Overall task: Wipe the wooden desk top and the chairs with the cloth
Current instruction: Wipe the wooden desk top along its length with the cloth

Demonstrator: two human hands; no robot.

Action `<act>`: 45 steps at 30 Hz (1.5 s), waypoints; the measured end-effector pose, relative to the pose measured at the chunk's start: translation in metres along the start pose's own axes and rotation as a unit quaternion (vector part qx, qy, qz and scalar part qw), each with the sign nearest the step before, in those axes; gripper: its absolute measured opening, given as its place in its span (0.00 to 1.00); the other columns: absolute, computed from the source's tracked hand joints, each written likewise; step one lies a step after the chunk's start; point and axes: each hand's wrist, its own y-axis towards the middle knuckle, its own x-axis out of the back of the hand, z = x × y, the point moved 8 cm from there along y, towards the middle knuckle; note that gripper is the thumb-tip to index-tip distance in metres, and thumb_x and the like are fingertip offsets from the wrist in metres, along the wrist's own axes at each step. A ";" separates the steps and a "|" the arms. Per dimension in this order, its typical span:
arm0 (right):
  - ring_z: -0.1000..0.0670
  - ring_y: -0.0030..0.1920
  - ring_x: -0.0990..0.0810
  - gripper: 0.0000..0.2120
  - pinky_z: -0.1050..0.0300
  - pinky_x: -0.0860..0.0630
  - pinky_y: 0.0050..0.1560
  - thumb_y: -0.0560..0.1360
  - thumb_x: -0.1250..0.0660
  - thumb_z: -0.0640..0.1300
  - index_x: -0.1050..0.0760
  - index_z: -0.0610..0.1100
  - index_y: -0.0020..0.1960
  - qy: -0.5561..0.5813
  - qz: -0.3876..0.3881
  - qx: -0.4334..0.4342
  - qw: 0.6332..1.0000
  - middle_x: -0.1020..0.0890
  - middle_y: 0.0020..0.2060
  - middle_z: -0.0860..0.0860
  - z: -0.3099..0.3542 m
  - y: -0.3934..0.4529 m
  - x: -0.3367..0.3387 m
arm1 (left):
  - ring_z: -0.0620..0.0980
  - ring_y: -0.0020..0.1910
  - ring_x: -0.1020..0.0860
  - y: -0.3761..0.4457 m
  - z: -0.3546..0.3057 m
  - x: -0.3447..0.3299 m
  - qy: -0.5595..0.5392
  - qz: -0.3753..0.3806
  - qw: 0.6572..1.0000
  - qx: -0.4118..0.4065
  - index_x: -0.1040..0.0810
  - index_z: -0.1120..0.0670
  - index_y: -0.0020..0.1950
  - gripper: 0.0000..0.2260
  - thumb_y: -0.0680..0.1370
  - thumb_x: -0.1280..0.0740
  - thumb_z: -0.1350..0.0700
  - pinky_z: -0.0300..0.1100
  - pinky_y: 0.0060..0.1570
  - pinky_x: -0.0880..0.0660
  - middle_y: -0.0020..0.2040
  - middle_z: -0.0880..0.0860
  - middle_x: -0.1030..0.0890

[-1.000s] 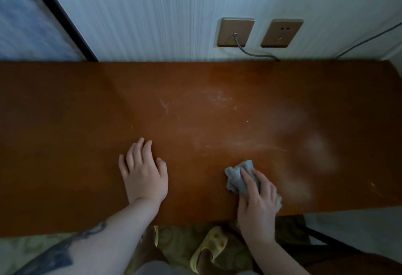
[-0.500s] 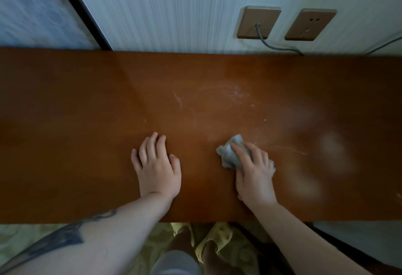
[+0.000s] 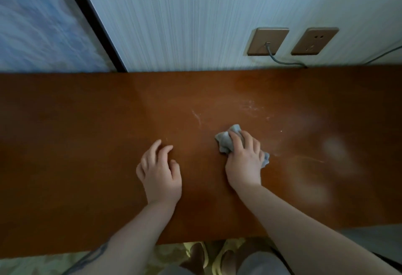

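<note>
Right hand (image 3: 243, 161) fingers curled, gripping cloth (image 3: 227, 143) at desk (image 3: 87, 144) centre; left hand (image 3: 159, 170) fingers loosely bent, empty. Risk: bunched cloth misses the white streaks at 12 o'clock.

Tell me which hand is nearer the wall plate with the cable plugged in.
Right. The right hand, gripping the cloth, sits almost directly below the plugged-in wall plate in the picture. The left hand rests on the desk top, farther left.
</note>
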 end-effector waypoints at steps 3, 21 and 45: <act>0.44 0.72 0.44 0.28 0.43 0.43 0.70 0.77 0.41 0.38 0.38 0.53 0.74 0.001 0.073 0.093 0.993 0.39 0.74 0.50 0.056 -0.018 -0.028 | 0.53 0.74 0.42 0.004 0.020 0.003 0.005 -0.040 0.990 0.134 0.27 0.50 0.66 0.16 0.79 0.38 0.56 0.58 0.72 0.50 0.74 0.51 0.34; 0.45 0.65 0.34 0.28 0.46 0.38 0.62 0.70 0.39 0.31 0.27 0.49 0.67 0.053 0.137 0.276 0.950 0.28 0.66 0.47 0.047 0.039 -0.022 | 0.54 0.76 0.47 0.007 0.016 -0.010 0.117 0.018 0.981 0.155 0.35 0.49 0.71 0.19 0.80 0.43 0.52 0.62 0.73 0.53 0.76 0.52 0.39; 0.44 0.64 0.34 0.23 0.48 0.37 0.63 0.74 0.35 0.35 0.26 0.48 0.67 0.048 0.021 0.120 0.991 0.28 0.66 0.49 0.052 0.046 -0.019 | 0.43 0.73 0.41 0.011 0.037 0.023 -0.086 -0.005 0.989 0.117 0.25 0.47 0.67 0.21 0.80 0.50 0.48 0.49 0.74 0.52 0.71 0.42 0.30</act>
